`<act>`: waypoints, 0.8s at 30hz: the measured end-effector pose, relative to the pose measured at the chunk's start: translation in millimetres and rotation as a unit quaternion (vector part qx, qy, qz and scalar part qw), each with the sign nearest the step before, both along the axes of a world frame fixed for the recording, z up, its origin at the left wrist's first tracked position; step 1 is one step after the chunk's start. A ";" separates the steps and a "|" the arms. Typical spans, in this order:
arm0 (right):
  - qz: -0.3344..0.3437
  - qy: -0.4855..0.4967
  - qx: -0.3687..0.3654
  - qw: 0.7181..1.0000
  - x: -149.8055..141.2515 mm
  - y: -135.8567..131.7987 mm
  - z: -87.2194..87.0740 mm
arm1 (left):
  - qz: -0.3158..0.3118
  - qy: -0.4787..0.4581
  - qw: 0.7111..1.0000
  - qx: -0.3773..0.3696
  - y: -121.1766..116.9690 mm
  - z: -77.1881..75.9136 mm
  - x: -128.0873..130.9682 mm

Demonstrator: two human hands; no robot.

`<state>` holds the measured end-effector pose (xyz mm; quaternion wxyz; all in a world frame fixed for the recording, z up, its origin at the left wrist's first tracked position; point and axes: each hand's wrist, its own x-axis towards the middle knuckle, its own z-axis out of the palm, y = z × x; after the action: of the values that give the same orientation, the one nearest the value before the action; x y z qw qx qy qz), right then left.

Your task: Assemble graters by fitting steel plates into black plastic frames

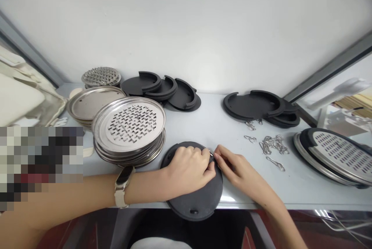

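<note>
A round black plastic disc (200,198) lies at the front of the table, its near edge jutting past the table edge. My left hand (190,167), with a pale-strapped watch on the wrist, is closed over the disc's upper part, fingers curled and pressing on it. At the disc's upper right rim, my right hand (229,163) pinches a small shiny wire clip (211,153), mostly covered by the fingers. Several loose wire clips (273,145) lie to the right of that hand. One single clip (275,163) rests apart, closer to the front.
Left of the disc stands a stack of metal grater plates (130,125), with plain metal lids (94,103) and a spiked disc pile (101,76) behind. Black ring holders (183,94) overlap at the back; more holders (252,105) sit back right. Assembled graters (343,156) are stacked far right.
</note>
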<state>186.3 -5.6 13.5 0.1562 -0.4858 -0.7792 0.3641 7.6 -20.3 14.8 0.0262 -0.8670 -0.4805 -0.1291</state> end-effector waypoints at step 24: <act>-0.028 0.051 0.033 0.998 -1.2 -2.9 -12.3 | -0.030 0.135 0.987 0.077 -17.1 -5.2 -6.4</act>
<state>185.1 -8.5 1.2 0.2222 -0.4829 -0.7678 0.3578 1.2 -37.4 9.6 0.1536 -0.8861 -0.4346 -0.0482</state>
